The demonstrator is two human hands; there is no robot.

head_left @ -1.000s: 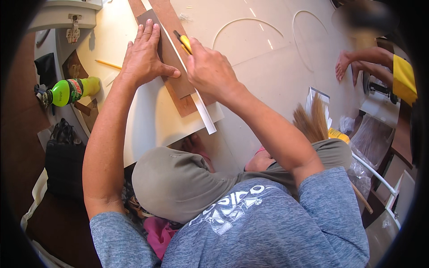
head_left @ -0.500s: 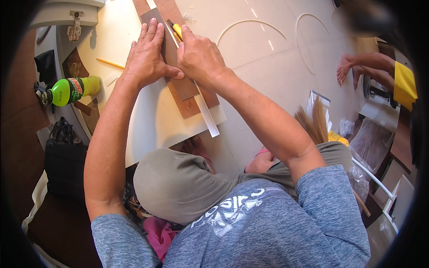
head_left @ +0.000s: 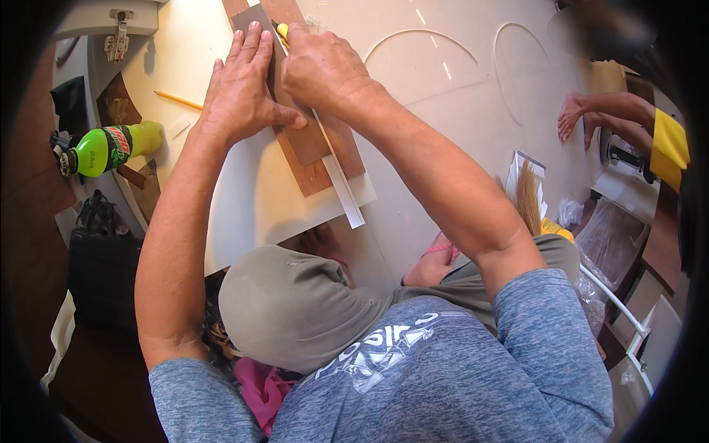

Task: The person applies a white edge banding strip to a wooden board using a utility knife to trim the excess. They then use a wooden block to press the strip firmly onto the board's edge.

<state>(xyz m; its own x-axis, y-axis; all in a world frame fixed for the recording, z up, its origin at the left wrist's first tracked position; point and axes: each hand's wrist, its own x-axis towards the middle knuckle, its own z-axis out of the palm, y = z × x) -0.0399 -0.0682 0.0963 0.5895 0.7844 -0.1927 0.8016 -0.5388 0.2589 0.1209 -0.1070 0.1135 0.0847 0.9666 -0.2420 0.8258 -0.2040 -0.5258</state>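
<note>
Right hand [head_left: 323,71] grips yellow cutter [head_left: 282,31] | left hand [head_left: 240,100] spread on board [head_left: 304,148] | labelled green bottle [head_left: 114,148]

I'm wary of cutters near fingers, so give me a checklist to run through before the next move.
1. Left hand spread flat on the brown strip: ok.
2. Right hand gripping the yellow cutter: ok.
3. Left fingertips well away from the cutter: not ok, I'd say; they lie close beside it.
4. Cutter's tip touching the white strip: cannot tell, too small to see.
5. White strip running along the brown strip's right edge: ok.
6. Pencil and green bottle apart from both strips: ok, both lie off to the left.
</note>
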